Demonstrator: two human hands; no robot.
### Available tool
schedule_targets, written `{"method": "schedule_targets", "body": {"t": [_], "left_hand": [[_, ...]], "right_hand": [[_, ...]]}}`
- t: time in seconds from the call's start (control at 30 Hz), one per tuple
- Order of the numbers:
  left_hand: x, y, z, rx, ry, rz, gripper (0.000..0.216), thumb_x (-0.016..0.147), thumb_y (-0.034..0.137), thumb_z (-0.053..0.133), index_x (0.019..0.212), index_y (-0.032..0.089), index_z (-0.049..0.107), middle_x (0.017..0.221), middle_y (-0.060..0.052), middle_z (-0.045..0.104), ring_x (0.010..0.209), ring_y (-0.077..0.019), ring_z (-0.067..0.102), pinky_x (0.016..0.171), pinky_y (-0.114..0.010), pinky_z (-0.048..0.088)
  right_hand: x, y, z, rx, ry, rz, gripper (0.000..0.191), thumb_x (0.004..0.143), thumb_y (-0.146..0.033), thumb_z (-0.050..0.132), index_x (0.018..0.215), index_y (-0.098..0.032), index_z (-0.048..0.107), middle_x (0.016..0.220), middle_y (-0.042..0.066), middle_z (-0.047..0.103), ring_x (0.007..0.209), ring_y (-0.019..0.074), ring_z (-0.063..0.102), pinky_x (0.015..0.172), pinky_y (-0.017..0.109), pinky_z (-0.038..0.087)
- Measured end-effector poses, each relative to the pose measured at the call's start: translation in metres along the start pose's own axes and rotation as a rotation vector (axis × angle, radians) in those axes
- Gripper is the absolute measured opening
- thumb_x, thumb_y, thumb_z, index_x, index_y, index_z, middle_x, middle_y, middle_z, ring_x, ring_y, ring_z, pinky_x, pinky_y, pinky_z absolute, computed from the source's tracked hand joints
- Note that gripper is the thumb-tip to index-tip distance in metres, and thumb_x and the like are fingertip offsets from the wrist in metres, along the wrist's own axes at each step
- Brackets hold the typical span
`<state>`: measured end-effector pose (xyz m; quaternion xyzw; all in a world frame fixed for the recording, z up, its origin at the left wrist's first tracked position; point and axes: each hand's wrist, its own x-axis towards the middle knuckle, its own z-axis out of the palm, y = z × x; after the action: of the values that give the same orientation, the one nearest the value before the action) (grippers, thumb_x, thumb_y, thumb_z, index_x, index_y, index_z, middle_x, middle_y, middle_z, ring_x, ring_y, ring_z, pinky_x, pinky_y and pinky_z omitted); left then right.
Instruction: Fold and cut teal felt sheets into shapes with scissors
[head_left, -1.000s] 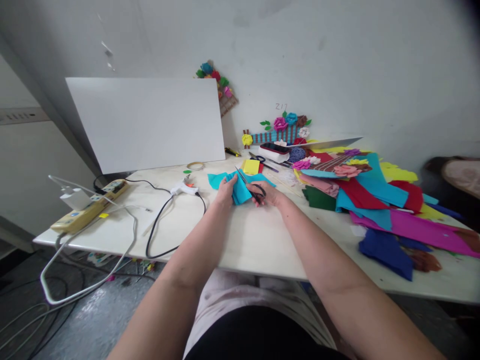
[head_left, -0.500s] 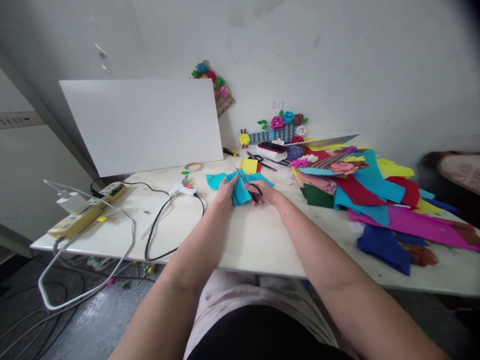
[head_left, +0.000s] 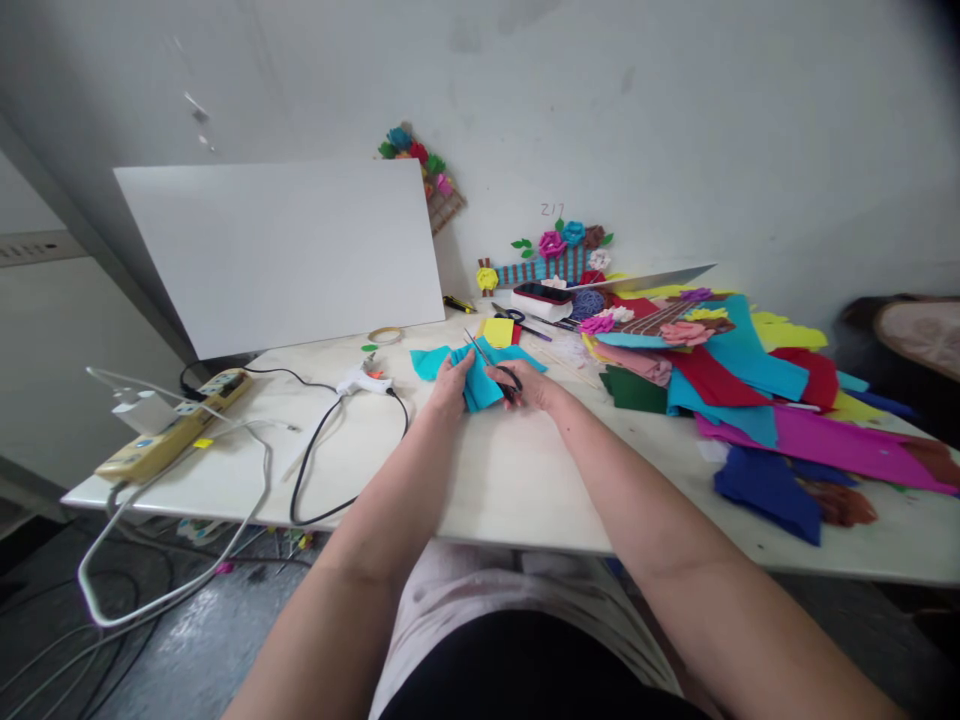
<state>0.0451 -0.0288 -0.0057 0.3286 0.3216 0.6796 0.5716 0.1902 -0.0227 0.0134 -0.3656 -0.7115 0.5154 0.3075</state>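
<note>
A piece of turquoise crepe paper (head_left: 481, 388) is pinched in my left hand (head_left: 450, 383), its folds standing up above the table. My right hand (head_left: 529, 386) is closed round the black handles of a pair of scissors (head_left: 510, 378). The scissors' blades point up and left, across the paper beside my left fingers. More turquoise paper spreads out behind both hands. Just beyond lies a small yellow paper square (head_left: 498, 331), with a second pair of scissors (head_left: 510, 314) behind it.
On the left are a white glue gun (head_left: 364, 381) with a black cord and a yellow power strip (head_left: 169, 430). A white board (head_left: 285, 250) leans on the wall. Coloured paper sheets (head_left: 750, 400) pile up at right, beside a phone (head_left: 543, 292) and paper-flower crafts (head_left: 574, 235).
The view has shifted very slightly. Both hands, the crepe paper and the scissors keep almost the same places.
</note>
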Motion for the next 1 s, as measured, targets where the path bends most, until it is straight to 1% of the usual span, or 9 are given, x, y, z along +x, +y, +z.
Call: {"method": "schedule_targets", "body": {"t": [0.17, 0.33, 0.43, 0.57, 0.77, 0.9, 1.0], "left_hand": [[0.0007, -0.0008, 0.0000, 0.000, 0.058, 0.011, 0.035, 0.066, 0.031, 0.081, 0.093, 0.018, 0.063, 0.086, -0.006, 0.071, 0.091, -0.0243, 0.068, 0.086, -0.042, 0.055], [0.0008, -0.0012, 0.0001, -0.009, 0.067, 0.003, 0.038, 0.067, 0.030, 0.081, 0.099, 0.019, 0.064, 0.089, -0.007, 0.072, 0.098, -0.0271, 0.067, 0.088, -0.043, 0.054], [-0.0008, 0.0003, 0.0013, -0.011, 0.068, 0.000, 0.038, 0.067, 0.030, 0.081, 0.099, 0.019, 0.064, 0.089, -0.007, 0.072, 0.097, -0.0269, 0.067, 0.088, -0.044, 0.054], [-0.0030, 0.0024, 0.0031, -0.013, 0.032, -0.007, 0.037, 0.068, 0.031, 0.080, 0.098, 0.017, 0.063, 0.088, -0.007, 0.072, 0.094, -0.0257, 0.068, 0.088, -0.044, 0.054], [-0.0041, 0.0036, 0.0045, -0.014, 0.043, -0.006, 0.033, 0.067, 0.031, 0.080, 0.090, 0.016, 0.062, 0.085, -0.008, 0.071, 0.090, -0.0264, 0.068, 0.086, -0.046, 0.054], [-0.0040, 0.0038, 0.0042, -0.011, 0.071, 0.010, 0.034, 0.065, 0.031, 0.081, 0.088, 0.016, 0.061, 0.083, -0.007, 0.071, 0.090, -0.0268, 0.068, 0.086, -0.046, 0.054], [-0.0038, 0.0038, 0.0038, -0.019, 0.052, -0.006, 0.034, 0.066, 0.030, 0.081, 0.091, 0.017, 0.061, 0.085, -0.007, 0.071, 0.091, -0.0260, 0.068, 0.087, -0.046, 0.053]], "right_hand": [[0.0000, 0.0001, 0.0005, 0.001, 0.015, -0.010, 0.042, 0.072, -0.054, 0.066, 0.060, -0.020, 0.044, 0.039, -0.004, 0.049, 0.031, 0.0096, 0.048, 0.026, 0.017, 0.023], [0.0019, 0.0018, 0.0002, 0.001, 0.009, -0.007, 0.040, 0.073, -0.052, 0.065, 0.061, -0.020, 0.044, 0.038, -0.005, 0.050, 0.029, 0.0088, 0.044, 0.026, 0.018, 0.025], [0.0036, 0.0042, 0.0001, -0.001, 0.008, -0.014, 0.038, 0.073, -0.051, 0.065, 0.061, -0.020, 0.045, 0.038, -0.005, 0.050, 0.028, 0.0087, 0.044, 0.025, 0.018, 0.027], [0.0041, 0.0044, 0.0012, 0.002, 0.024, -0.026, 0.037, 0.071, -0.048, 0.068, 0.061, -0.020, 0.045, 0.038, -0.006, 0.049, 0.030, 0.0091, 0.046, 0.026, 0.018, 0.027], [0.0010, -0.0025, 0.0044, -0.003, 0.036, 0.020, 0.037, 0.072, -0.044, 0.069, 0.061, -0.021, 0.043, 0.035, -0.007, 0.045, 0.028, 0.0089, 0.043, 0.025, 0.018, 0.024], [0.0005, -0.0045, 0.0048, -0.015, 0.027, 0.037, 0.037, 0.073, -0.045, 0.069, 0.062, -0.021, 0.044, 0.035, -0.006, 0.047, 0.027, 0.0083, 0.041, 0.025, 0.018, 0.024], [0.0000, -0.0042, 0.0040, -0.014, 0.022, 0.025, 0.039, 0.074, -0.049, 0.067, 0.062, -0.020, 0.044, 0.037, -0.005, 0.050, 0.028, 0.0080, 0.042, 0.026, 0.018, 0.026]]}}
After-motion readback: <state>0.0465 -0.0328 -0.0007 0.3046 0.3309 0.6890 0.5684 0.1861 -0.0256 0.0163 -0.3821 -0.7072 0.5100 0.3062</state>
